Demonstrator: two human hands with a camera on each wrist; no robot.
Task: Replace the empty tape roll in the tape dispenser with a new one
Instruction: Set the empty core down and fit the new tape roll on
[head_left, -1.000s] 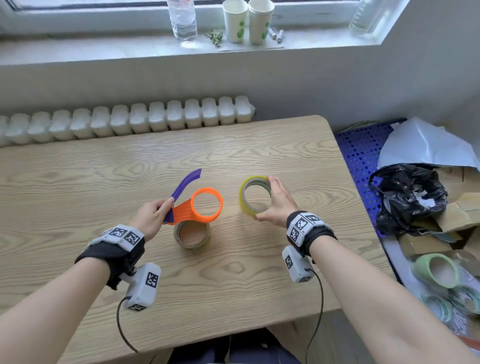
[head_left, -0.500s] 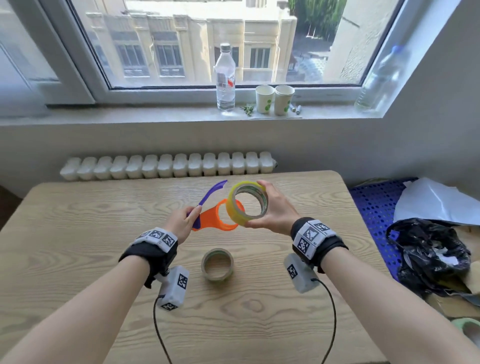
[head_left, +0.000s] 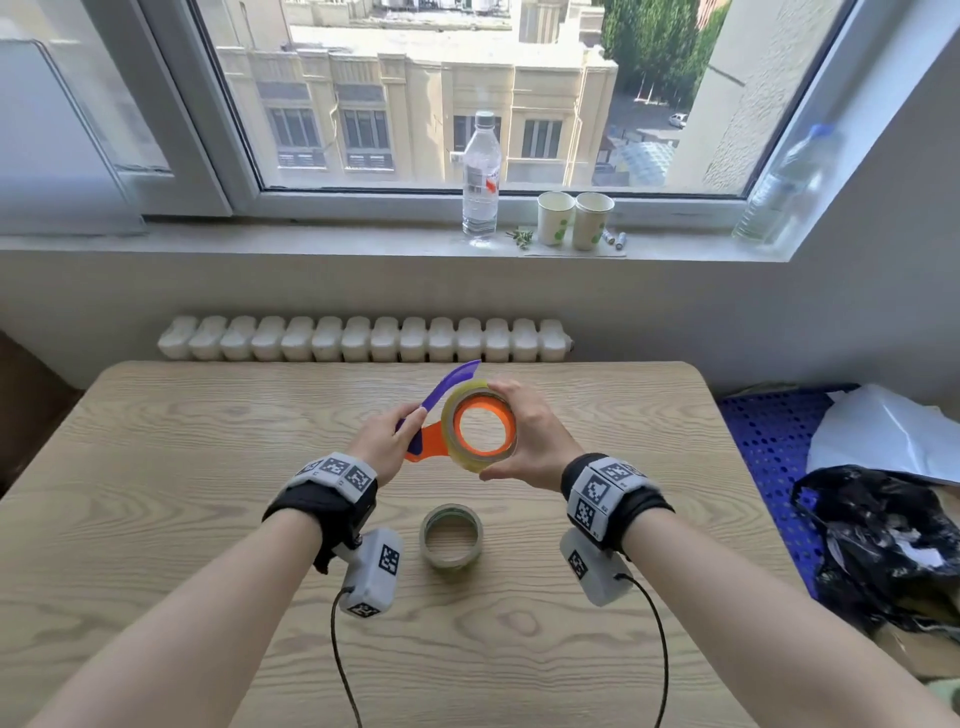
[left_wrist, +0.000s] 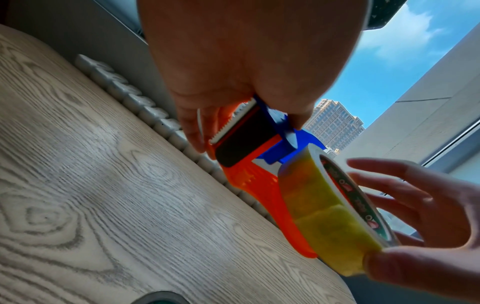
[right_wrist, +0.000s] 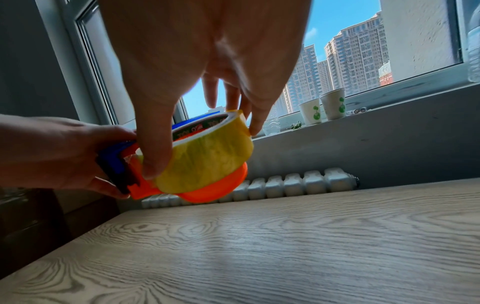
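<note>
My left hand (head_left: 397, 434) grips the orange tape dispenser (head_left: 428, 444) at its cutter end, just above the table, and its purple handle (head_left: 449, 384) points up and away. My right hand (head_left: 519, 436) pinches the new yellow tape roll (head_left: 470, 461) between thumb and fingers. The roll sits around the dispenser's orange ring. In the left wrist view the yellow roll (left_wrist: 319, 216) lies against the orange body (left_wrist: 259, 191). In the right wrist view the roll (right_wrist: 207, 160) lies on the orange ring (right_wrist: 215, 191). The empty roll (head_left: 431, 545) lies flat on the table below my hands.
The wooden table (head_left: 208, 493) stands against a white radiator (head_left: 363, 340). On the windowsill are a water bottle (head_left: 480, 182), two paper cups (head_left: 574, 221) and a second bottle (head_left: 789, 187). A black bag (head_left: 883, 545), a blue mat and white paper lie to the right of the table.
My right hand lifted the yellow roll off the table and brought it left onto the dispenser's orange ring. My left hand raised the dispenser. The head view tilted up.
</note>
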